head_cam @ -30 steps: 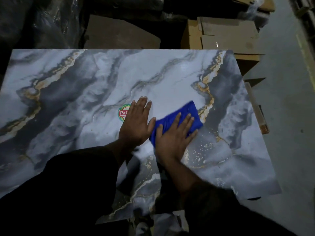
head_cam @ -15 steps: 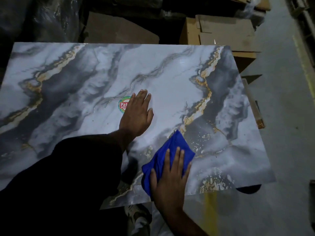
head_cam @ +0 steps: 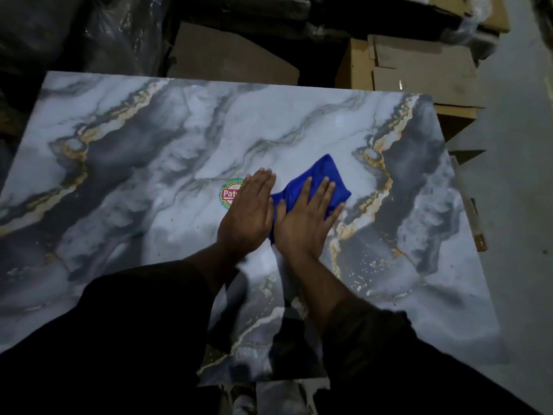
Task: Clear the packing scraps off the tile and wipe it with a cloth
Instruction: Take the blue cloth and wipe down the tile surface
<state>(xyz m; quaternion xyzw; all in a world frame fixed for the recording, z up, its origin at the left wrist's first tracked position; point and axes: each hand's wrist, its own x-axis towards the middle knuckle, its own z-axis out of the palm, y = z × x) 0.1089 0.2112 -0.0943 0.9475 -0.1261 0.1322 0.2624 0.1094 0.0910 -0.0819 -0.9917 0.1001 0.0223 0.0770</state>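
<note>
A large glossy marble-patterned tile in grey, white and gold fills the view. A blue cloth lies near its middle. My right hand presses flat on the cloth with straight fingers. Just left of it, my left hand rests flat on the tile, fingers straight, partly covering a round red and green sticker. The two hands lie side by side, almost touching.
Cardboard boxes and a brown cardboard sheet sit beyond the tile's far edge. A narrow wooden strip lies along the right edge. Grey concrete floor runs on the right. Dark wrapped bundles fill the far left.
My right hand has pushed the blue cloth from the tile's near edge back up to the middle, next to my left hand. My left hand has stayed by the sticker.
</note>
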